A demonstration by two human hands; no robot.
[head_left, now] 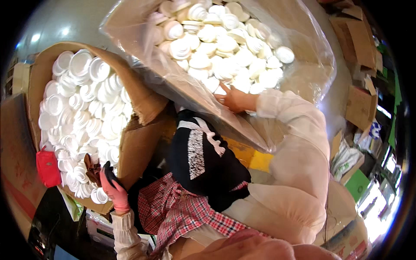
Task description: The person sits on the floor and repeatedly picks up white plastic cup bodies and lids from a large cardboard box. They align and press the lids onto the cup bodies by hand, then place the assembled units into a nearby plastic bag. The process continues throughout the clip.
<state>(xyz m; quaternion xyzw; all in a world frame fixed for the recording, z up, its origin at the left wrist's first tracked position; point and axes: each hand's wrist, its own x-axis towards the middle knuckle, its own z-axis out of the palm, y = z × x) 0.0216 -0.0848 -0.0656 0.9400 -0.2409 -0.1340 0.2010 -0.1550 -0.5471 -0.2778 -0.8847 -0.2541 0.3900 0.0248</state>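
My left hand [114, 190], in a pink glove with dark fingertips, rests at the near right edge of a cardboard box [141, 104] full of white round plastic lids [84, 104]. Its fingers look stretched out. Beside them a crumpled brown piece [92, 168] lies on the lids; whether the fingers touch it I cannot tell. My right hand [237, 99] is bare and reaches over the near side of a second carton, lined with a clear plastic bag [310, 65]. Its fingers are spread at the edge of a heap of cream-white round lids [227, 43], with no lid seen in its grip.
A red pouch [47, 167] hangs at the left box's near left corner. Cardboard boxes [357, 41] stand along the right, with a white plastic sack [344, 160] lower down. Between the two cartons is my black, patterned clothing [203, 156]. A yellow patch [260, 161] shows on the floor.
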